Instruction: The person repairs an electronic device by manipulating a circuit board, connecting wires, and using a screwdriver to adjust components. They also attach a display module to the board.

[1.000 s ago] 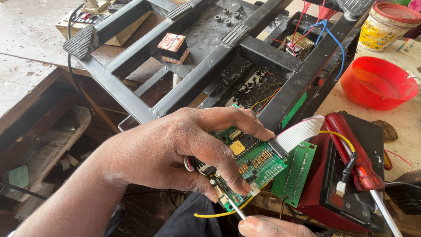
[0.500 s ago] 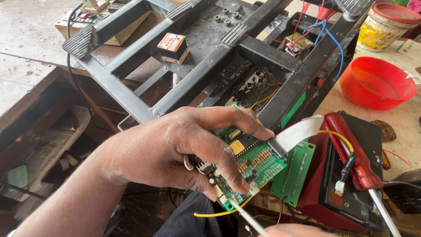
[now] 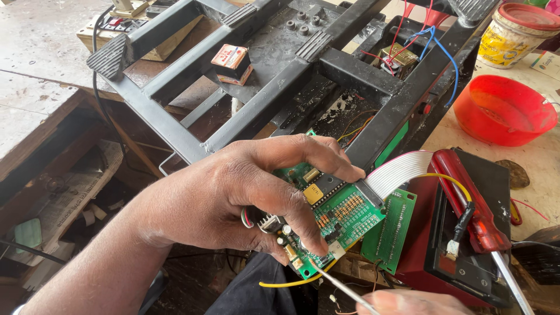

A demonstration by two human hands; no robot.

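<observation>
Change: right hand (image 3: 417, 303) sits lower at the frame's bottom edge than a second ago; board unmoved.
Left hand (image 3: 233, 198): fingers clamped on the green board (image 3: 341, 213), held over the lap, below the black frame (image 3: 262, 99).
Board: light, stiff, fragile; hold by the edges.
Right hand: fingers closed on a thin probe (image 3: 341, 286), tip at the board's lower edge.
Ribbon (image 3: 399, 172): runs right to a second board (image 3: 391, 230).
Screwdriver (image 3: 472, 207): lies on the red box (image 3: 431, 233).

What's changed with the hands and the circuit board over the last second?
Little changed. The right hand dropped toward the bottom edge a moment ago and is back in view, its thin metal probe staying at the green circuit board's lower corner. The left hand keeps the same grip on the board. The ribbon cable, red screwdriver and red bowl stayed put.
</observation>
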